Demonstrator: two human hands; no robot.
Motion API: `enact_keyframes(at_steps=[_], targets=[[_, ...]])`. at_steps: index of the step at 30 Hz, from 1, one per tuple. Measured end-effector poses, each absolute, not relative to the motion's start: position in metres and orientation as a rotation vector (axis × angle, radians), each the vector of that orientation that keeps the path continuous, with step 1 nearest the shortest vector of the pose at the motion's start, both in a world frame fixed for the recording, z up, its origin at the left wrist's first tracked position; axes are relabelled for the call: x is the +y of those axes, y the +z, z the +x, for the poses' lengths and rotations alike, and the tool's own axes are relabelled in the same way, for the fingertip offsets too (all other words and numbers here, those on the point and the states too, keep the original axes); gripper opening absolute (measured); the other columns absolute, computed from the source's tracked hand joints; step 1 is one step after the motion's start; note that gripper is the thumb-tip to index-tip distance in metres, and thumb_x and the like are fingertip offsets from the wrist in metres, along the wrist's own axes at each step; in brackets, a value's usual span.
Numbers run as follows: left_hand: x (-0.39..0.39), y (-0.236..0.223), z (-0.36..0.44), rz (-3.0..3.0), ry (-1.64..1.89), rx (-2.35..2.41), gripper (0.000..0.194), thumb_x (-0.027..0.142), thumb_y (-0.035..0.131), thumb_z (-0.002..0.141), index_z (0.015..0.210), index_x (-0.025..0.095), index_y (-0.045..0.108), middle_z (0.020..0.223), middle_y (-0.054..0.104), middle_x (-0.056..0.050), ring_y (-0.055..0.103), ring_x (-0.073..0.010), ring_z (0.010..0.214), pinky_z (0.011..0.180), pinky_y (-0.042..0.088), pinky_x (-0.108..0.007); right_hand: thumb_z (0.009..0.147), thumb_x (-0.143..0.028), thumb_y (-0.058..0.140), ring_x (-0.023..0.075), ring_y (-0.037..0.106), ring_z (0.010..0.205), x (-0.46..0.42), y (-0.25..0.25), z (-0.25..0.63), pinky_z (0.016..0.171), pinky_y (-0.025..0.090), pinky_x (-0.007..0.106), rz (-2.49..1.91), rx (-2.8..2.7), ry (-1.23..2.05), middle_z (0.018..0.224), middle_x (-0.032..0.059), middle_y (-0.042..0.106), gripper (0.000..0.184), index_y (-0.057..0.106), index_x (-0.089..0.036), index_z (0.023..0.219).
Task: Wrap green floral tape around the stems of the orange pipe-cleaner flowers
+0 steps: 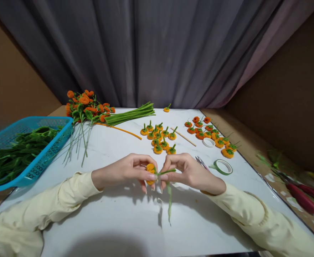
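Note:
Between the fingers of my left hand (139, 171) is a yellow-orange pipe-cleaner flower (150, 174), turned on its side. My right hand (182, 171) pinches its short green stem (168, 171) close to the flower's base. A strip of pale green floral tape (169, 203) hangs down from the stem below my right fingers. Both hands are closed and nearly touch, held above the white table. Beyond them stands a group of similar yellow flowers (157, 149), heads down with green stems pointing up.
A blue basket (30, 178) of green leaves is at left. Orange flowers (84, 100), green pipe cleaners (130, 114), a wooden stick (183, 137), a green tape roll (223, 167), a white ring (208, 142) and small scissors (201, 162) lie around. Red-handled pliers (303, 198) are off right.

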State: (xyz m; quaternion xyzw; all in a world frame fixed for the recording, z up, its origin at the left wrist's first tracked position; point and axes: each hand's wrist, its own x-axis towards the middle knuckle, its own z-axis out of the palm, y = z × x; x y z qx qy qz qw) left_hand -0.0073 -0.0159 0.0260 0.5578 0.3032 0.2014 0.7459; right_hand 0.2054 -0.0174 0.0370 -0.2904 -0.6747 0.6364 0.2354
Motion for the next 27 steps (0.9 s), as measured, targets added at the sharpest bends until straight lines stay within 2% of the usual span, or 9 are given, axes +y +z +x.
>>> enact_keyframes(at_steps=[3,8,13,18,23,27], targets=[[-0.016,0.027,-0.006,1.144,0.450,0.618,0.017,0.025,0.069,0.078,0.088,0.014,0.061,0.075,0.068,-0.002,0.064,-0.0121,0.066,0.053,0.053,-0.019,0.082,-0.033,0.067,0.0145,0.067,0.066,-0.017,0.036,0.206,0.063,0.052,0.025,-0.700,-1.919,1.608,0.069,0.0048,0.070,0.022,0.057,-0.015,0.074],[-0.016,0.026,-0.007,1.105,0.443,0.590,0.016,0.025,0.070,0.077,0.086,0.014,0.062,0.075,0.068,-0.003,0.065,-0.0121,0.065,0.047,0.051,-0.015,0.086,-0.028,0.063,0.0132,0.065,0.066,-0.018,0.038,0.206,0.062,0.050,0.024,-0.578,-2.130,1.203,0.069,0.0047,0.069,0.018,0.058,-0.016,0.074],[-0.015,0.024,-0.008,1.077,0.421,0.608,0.020,0.028,0.072,0.075,0.084,0.013,0.062,0.070,0.067,-0.003,0.065,-0.0125,0.062,0.044,0.049,-0.015,0.090,-0.016,0.054,0.0131,0.058,0.063,-0.019,0.035,0.208,0.070,0.046,0.031,-0.439,-2.327,0.707,0.069,0.0040,0.068,0.012,0.058,-0.017,0.078],[-0.013,0.022,-0.009,1.029,0.399,0.616,0.018,0.026,0.072,0.075,0.083,0.013,0.062,0.067,0.064,-0.001,0.065,-0.0123,0.061,0.043,0.047,-0.014,0.087,-0.004,0.044,0.0148,0.055,0.062,-0.021,0.031,0.207,0.066,0.043,0.034,-0.299,-2.437,0.084,0.063,0.0046,0.062,0.018,0.058,-0.013,0.079],[-0.010,0.018,-0.008,0.918,0.359,0.626,0.024,0.029,0.075,0.071,0.080,0.012,0.062,0.064,0.062,-0.001,0.063,-0.0112,0.057,0.039,0.043,-0.013,0.087,-0.006,0.050,0.0198,0.062,0.069,-0.023,0.030,0.208,0.063,0.045,0.034,-0.113,-2.451,-0.529,0.065,0.0092,0.067,0.017,0.063,-0.009,0.078],[-0.009,0.017,-0.007,0.866,0.311,0.609,0.027,0.032,0.076,0.069,0.080,0.012,0.062,0.062,0.062,-0.002,0.062,-0.0107,0.053,0.038,0.042,-0.013,0.086,-0.010,0.054,0.0221,0.066,0.078,-0.022,0.030,0.212,0.066,0.048,0.033,0.002,-2.406,-0.823,0.078,0.0148,0.072,0.014,0.067,-0.009,0.080]])
